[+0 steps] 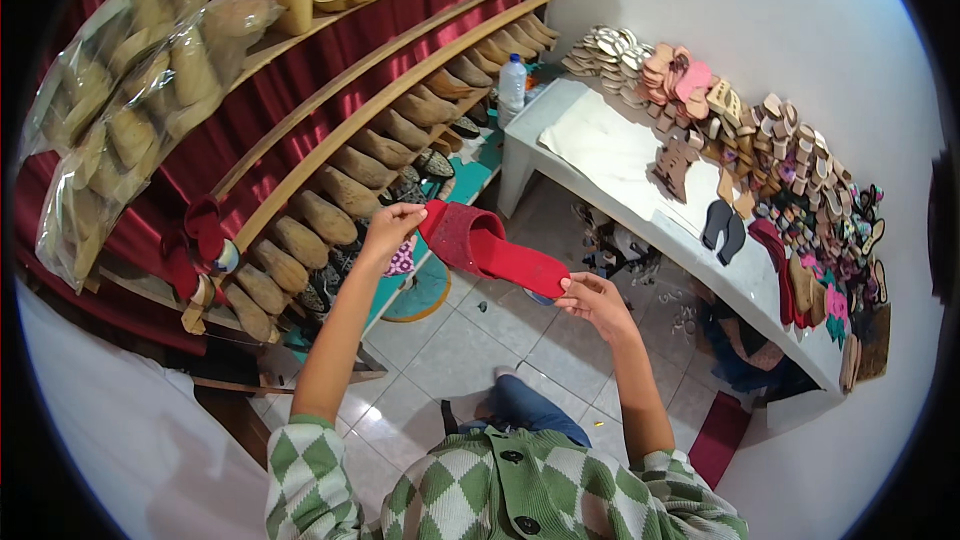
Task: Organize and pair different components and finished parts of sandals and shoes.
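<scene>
A red slide sandal (510, 262) with a broad, darker red strap stretches between my two hands, held in the air over the tiled floor. My left hand (396, 230) pinches its toe end, just beyond the strap. At the opposite end, my right hand (595, 302) grips the heel, thumb on top and fingers beneath. Nothing else is in either hand. Part of the toe is hidden by my left fingers.
To the left, wooden racks hold rows of shoe lasts (352, 192) and plastic-wrapped lasts (130, 110). On the right, a white table (600, 165) bears piled sandal parts (790, 150) and black sole pieces (722, 230). A water bottle (512, 85) stands at the back, a round stool (418, 295) below.
</scene>
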`<state>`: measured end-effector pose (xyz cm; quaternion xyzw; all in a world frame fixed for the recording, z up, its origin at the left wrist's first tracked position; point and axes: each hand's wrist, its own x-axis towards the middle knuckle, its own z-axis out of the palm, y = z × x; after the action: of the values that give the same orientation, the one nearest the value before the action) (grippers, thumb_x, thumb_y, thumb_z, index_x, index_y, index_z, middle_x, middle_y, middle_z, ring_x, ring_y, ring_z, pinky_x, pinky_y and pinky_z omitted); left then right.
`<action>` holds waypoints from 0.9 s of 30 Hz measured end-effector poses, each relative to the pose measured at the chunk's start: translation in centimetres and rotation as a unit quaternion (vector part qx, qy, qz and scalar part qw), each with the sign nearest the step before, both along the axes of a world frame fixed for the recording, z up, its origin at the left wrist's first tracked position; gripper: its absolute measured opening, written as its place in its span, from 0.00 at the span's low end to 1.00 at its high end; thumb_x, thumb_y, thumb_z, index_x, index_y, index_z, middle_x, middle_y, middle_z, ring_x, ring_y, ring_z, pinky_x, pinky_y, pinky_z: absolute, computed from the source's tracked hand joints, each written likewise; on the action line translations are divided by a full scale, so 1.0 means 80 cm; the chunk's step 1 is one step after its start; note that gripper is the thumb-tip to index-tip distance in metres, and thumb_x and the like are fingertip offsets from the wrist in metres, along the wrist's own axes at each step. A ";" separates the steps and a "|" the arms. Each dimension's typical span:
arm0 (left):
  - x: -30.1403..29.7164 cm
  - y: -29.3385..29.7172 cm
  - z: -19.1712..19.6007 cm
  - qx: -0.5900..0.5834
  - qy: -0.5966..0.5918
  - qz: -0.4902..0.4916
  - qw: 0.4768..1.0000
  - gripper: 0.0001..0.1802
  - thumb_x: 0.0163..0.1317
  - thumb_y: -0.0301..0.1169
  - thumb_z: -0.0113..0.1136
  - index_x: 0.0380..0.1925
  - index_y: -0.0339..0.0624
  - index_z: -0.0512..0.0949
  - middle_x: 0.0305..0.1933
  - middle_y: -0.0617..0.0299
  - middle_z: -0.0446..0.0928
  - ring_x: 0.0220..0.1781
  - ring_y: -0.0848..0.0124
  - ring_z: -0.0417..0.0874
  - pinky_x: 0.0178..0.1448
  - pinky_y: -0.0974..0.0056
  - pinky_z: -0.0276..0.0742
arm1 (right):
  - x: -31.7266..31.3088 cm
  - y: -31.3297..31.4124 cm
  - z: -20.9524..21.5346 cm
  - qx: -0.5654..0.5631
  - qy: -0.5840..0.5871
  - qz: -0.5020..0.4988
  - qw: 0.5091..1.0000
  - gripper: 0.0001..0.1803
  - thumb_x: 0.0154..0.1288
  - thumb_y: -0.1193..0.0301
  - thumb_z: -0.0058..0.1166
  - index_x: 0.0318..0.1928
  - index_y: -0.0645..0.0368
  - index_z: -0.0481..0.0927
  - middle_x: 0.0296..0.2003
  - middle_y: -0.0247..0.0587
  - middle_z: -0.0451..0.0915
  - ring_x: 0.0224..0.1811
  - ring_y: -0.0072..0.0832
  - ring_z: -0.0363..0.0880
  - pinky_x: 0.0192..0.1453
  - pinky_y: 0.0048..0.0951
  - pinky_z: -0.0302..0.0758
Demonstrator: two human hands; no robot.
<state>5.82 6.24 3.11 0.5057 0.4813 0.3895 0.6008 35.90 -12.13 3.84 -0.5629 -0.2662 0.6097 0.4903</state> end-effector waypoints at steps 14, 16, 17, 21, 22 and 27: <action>-0.250 0.131 0.090 0.145 0.232 0.077 0.959 0.09 0.49 0.26 0.65 0.32 0.35 0.79 0.28 0.58 0.80 0.29 0.74 0.79 0.36 0.70 0.74 | -0.211 0.164 0.058 0.057 -0.015 0.138 0.989 0.14 0.58 0.63 0.59 0.39 0.58 0.75 0.32 0.32 0.79 0.32 0.18 0.79 0.37 0.18 0.71; -0.255 0.132 0.090 0.184 0.251 0.119 0.943 0.09 0.49 0.25 0.65 0.32 0.36 0.79 0.28 0.58 0.80 0.29 0.73 0.80 0.37 0.69 0.75 | -0.247 0.169 0.053 0.059 -0.011 0.125 0.990 0.14 0.58 0.63 0.60 0.39 0.58 0.76 0.31 0.31 0.79 0.32 0.17 0.79 0.37 0.18 0.71; -0.252 0.129 0.086 0.236 0.307 0.152 0.910 0.09 0.49 0.25 0.64 0.33 0.37 0.79 0.28 0.58 0.80 0.30 0.72 0.80 0.38 0.68 0.75 | -0.263 0.169 0.045 0.062 0.001 0.099 0.993 0.17 0.55 0.63 0.62 0.40 0.60 0.75 0.30 0.32 0.79 0.30 0.16 0.78 0.35 0.16 0.69; -0.308 0.142 0.061 0.254 0.333 0.134 0.898 0.09 0.51 0.23 0.60 0.35 0.36 0.79 0.29 0.57 0.80 0.31 0.70 0.81 0.40 0.67 0.76 | -0.315 0.167 0.028 0.051 0.036 0.056 0.997 0.23 0.51 0.63 0.66 0.42 0.66 0.75 0.25 0.33 0.78 0.26 0.14 0.75 0.30 0.14 0.66; -0.325 0.145 0.063 0.253 0.337 0.128 0.898 0.09 0.51 0.23 0.60 0.35 0.36 0.79 0.29 0.57 0.80 0.31 0.70 0.81 0.40 0.67 0.76 | -0.327 0.165 0.026 0.048 0.040 0.051 0.997 0.23 0.51 0.63 0.66 0.42 0.66 0.75 0.25 0.33 0.78 0.26 0.14 0.75 0.30 0.14 0.66; -0.359 0.169 0.104 0.175 0.362 -0.025 0.915 0.12 0.48 0.18 0.57 0.35 0.33 0.80 0.30 0.57 0.81 0.31 0.73 0.79 0.37 0.70 0.74 | -0.368 0.162 0.034 0.090 0.017 0.019 0.996 0.25 0.51 0.63 0.67 0.41 0.70 0.74 0.23 0.37 0.77 0.23 0.14 0.73 0.25 0.14 0.64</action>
<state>-22.92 19.80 11.40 0.7213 0.5768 0.2427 0.2967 6.46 0.80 6.55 -0.5010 -0.3227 0.6019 0.5316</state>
